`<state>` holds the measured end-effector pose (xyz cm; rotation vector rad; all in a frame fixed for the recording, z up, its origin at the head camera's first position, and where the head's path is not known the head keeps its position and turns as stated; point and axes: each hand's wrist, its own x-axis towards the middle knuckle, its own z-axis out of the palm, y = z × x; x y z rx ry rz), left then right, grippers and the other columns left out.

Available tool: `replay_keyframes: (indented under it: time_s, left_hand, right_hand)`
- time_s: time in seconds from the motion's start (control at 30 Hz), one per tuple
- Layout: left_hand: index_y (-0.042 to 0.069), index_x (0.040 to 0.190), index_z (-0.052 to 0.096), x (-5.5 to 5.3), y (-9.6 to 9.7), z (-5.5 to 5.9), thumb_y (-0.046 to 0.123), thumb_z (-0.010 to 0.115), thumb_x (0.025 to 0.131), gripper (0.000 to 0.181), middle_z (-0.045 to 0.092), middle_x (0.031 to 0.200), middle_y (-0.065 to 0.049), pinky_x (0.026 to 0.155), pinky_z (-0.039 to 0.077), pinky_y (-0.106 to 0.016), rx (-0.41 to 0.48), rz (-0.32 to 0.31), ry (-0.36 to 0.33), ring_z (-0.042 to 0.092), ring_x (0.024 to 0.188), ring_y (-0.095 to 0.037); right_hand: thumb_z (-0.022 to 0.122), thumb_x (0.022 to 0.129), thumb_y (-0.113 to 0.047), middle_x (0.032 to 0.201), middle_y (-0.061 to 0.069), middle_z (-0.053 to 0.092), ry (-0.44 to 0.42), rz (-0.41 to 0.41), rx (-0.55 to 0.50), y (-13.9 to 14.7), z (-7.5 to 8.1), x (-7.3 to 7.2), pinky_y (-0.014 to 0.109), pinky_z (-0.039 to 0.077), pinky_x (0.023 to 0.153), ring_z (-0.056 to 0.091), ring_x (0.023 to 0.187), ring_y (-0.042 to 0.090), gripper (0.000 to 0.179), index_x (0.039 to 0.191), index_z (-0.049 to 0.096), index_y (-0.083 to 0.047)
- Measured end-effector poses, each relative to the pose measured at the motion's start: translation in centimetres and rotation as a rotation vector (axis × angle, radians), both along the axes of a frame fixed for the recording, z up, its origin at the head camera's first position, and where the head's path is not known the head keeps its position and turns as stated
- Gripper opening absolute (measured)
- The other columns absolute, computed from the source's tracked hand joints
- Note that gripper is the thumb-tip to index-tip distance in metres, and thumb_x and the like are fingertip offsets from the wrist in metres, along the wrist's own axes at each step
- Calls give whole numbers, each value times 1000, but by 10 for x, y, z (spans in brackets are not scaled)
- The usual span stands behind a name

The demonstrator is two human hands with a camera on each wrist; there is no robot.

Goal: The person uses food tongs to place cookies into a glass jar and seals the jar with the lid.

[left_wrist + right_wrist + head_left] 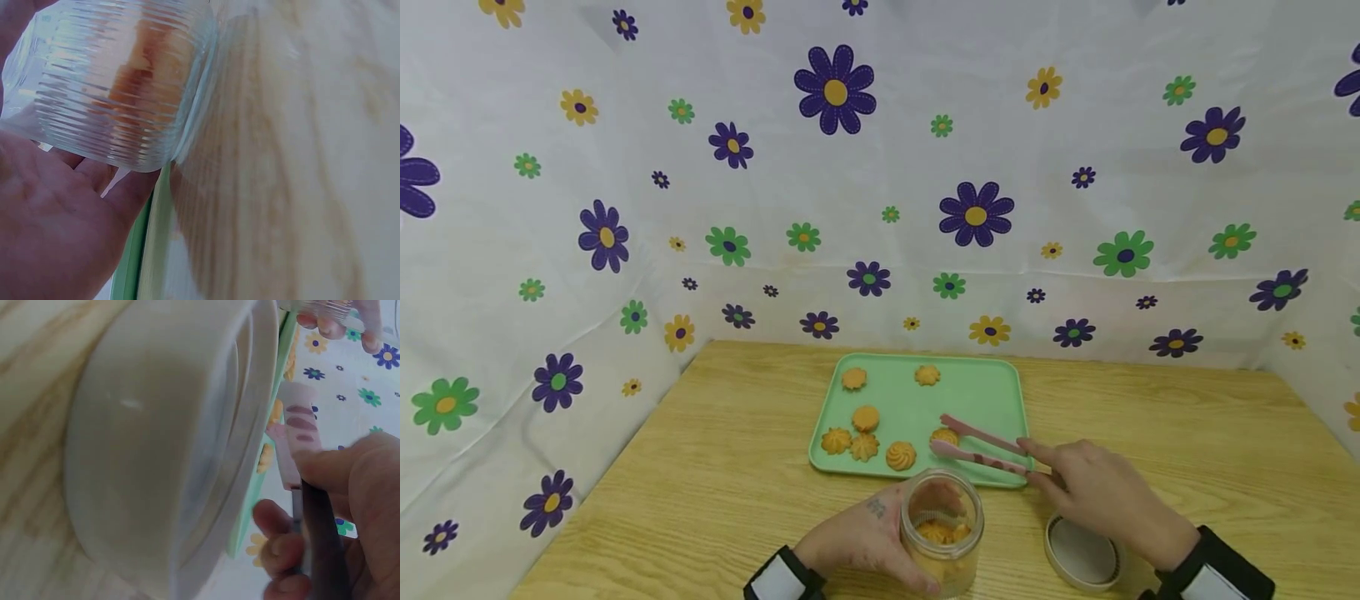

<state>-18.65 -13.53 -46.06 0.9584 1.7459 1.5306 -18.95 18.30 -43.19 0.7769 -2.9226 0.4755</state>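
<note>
My left hand grips a clear ribbed glass jar from its left side, thumb toward the front. Inside the jar lie some golden cookies. With my right hand I hold a pair of pink tongs, whose dark handle shows in the right wrist view. The tong arms are spread on both sides of a cookie on the green tray; whether they touch it I cannot tell. Several other cookies, among them a swirled one, lie on the tray's left half.
A round whitish lid lies on the wooden table, right of the jar and beneath my right forearm. Behind the table and along its sides hangs a white flower-printed cloth.
</note>
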Motion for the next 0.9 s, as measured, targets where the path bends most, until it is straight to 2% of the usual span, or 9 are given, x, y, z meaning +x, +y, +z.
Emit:
replay_keyframes:
  time_s: [0.13, 0.27, 0.43, 0.53, 0.73, 0.8, 0.83, 0.9]
  left_hand:
    - [26, 148, 43, 0, 1, 0, 20, 88, 81, 81, 56, 143, 0, 116, 37, -29, -5, -4, 23, 51, 134, -19]
    - [25, 149, 42, 0, 0, 0, 20, 87, 82, 81, 55, 143, -1, 116, 37, -29, 1, -14, 40, 50, 135, -18]
    - [25, 149, 43, 0, 0, -1, 20, 88, 81, 81, 55, 143, -1, 116, 37, -29, 5, -15, 41, 50, 135, -18]
    - [24, 148, 44, 0, 0, -1, 20, 88, 81, 80, 55, 143, -2, 116, 37, -30, 8, -15, 38, 51, 134, -18]
    - [24, 148, 44, -1, 0, -1, 20, 88, 81, 81, 56, 142, 0, 116, 37, -30, 11, -13, 39, 50, 135, -19]
    - [24, 148, 44, -1, 0, -1, 19, 88, 81, 81, 56, 143, 0, 116, 37, -29, 11, -11, 27, 50, 136, -19]
    - [24, 148, 44, -1, 0, -1, 19, 88, 81, 81, 56, 143, 1, 115, 37, -29, 7, -9, 20, 50, 136, -19]
    - [25, 148, 44, 0, 0, -1, 17, 88, 81, 80, 56, 143, 2, 115, 37, -28, -2, -3, 15, 50, 136, -19]
  right_hand:
    - [68, 98, -27, 64, -17, 47, 26, -21, 25, 1, -2, 3, 21, 28, 49, 35, 55, -1, 40, 135, 68, -13]
    - [67, 99, -25, 62, -16, 45, 12, -32, -12, 3, -2, 6, 20, 27, 48, 33, 53, -2, 39, 135, 67, -11]
    - [66, 100, -26, 61, -17, 46, -48, -26, -131, 8, 1, 8, 18, 27, 47, 32, 51, -3, 40, 137, 66, -11]
    - [63, 102, -29, 60, -17, 39, -89, -19, -201, 12, 2, 11, 18, 27, 48, 30, 51, -2, 42, 140, 63, -12]
    - [59, 105, -27, 60, -17, 36, -158, 44, -364, 24, 6, 18, 18, 31, 47, 31, 51, -3, 43, 143, 60, -7]
    - [60, 104, -22, 61, -18, 37, -154, 76, -430, 27, 7, 21, 18, 33, 47, 31, 51, -4, 41, 142, 60, -5]
    - [61, 104, -19, 63, -15, 48, -151, 91, -458, 28, 8, 23, 18, 34, 47, 33, 52, -4, 41, 141, 60, -4]
    - [61, 103, -14, 66, -15, 52, -144, 120, -506, 31, 10, 27, 19, 35, 47, 35, 54, -6, 40, 141, 60, -2]
